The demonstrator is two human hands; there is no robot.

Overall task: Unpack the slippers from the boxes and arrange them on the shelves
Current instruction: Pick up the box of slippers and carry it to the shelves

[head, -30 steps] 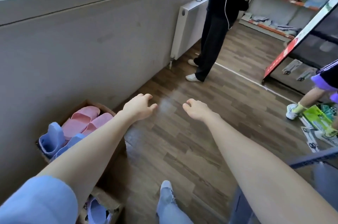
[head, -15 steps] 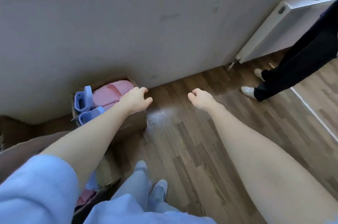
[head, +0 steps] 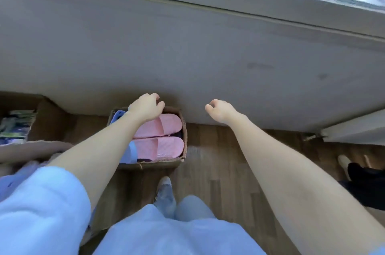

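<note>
Two bare forearms stretch from the bottom of the frame toward the grey wall (head: 187, 56). The left hand (head: 145, 108) hangs over the far end of a small cardboard box (head: 158, 164) at centre frame, knuckles up, fingers loosely curled downward and holding nothing. Its fingertips are hidden behind the hand, so whether they touch the box rim cannot be told. The right hand (head: 220, 112) floats to the right of the box, well clear of it, also loosely curled and empty.

Inside the box lie the pink slippers (head: 162, 129), a pair side by side, soles down and toes to the right. Pale blue slippers (head: 117, 116) show at the box's left end, mostly covered by the left forearm. The box stands on the wooden floor (head: 218, 171) against the wall.

At the left edge sits a larger cardboard box (head: 48, 117) with blurred, colourful contents. A white radiator (head: 354, 129) shows at the right edge, and below it another person's pale shoe (head: 343, 163).
</note>
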